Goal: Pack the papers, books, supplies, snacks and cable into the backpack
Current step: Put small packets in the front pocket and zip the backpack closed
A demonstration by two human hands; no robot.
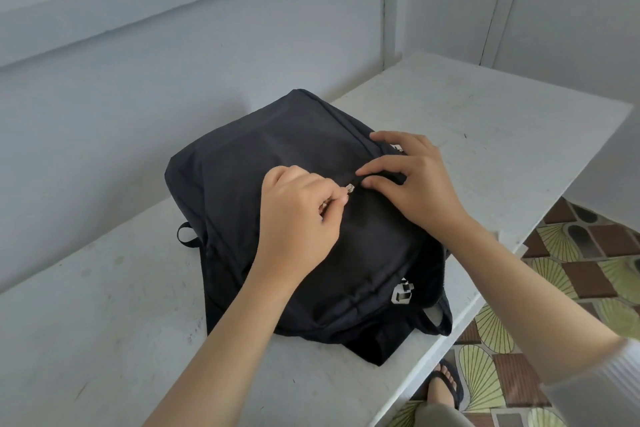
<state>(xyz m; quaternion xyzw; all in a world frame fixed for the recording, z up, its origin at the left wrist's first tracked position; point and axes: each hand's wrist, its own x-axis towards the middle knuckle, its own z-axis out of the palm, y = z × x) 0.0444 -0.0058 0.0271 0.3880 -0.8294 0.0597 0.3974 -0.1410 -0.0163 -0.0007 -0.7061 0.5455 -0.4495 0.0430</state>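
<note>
The likeliest trouble was the zipper pull (pixel 350 188) snagging on loose black cloth, since the fabric bunched right at the slider. A hard tug might also have dragged the soft backpack (pixel 242 156) along the bench (pixel 104 305), whose near edge lay close to the bag's lower corner. The left hand (pixel 294 218) had its fingers (pixel 332 201) curled tight, pinching the small metal pull. The right hand (pixel 412 184) pinched a fold of fabric just beside the pull, thumb and forefinger closed on it, its far fingertips resting on the bag. The backpack lay flat on the bench under both hands, the pull between them. No loose papers, books, snacks or cable showed, so packing looked nearly finished.
</note>
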